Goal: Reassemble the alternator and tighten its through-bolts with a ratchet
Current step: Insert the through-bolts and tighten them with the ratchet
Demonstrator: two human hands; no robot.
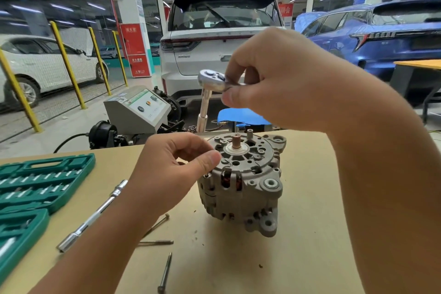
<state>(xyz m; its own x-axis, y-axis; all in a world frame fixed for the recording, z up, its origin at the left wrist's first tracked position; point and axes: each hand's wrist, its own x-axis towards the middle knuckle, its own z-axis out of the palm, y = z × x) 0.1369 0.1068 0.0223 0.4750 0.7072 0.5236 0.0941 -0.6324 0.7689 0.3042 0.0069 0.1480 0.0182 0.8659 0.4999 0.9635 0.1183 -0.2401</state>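
Through-bolts [164, 272], three loose on the counter [310, 222] nearest me. Alternator [241, 181] upright mid-counter; I see left hand [171, 169] fingers loosely curled at its rim, holding nothing. Beyond, right hand [281, 81] fingers clamp the ratchet [211, 79] above.

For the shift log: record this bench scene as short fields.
alternator: upright on table
right hand: holds ratchet, extension and socket hanging down, above the alternator
left hand: fingertips at alternator's upper left edge
loose bolts: three on table, in front of alternator
sliding bar: lying left of bolts
socket case: open, far left
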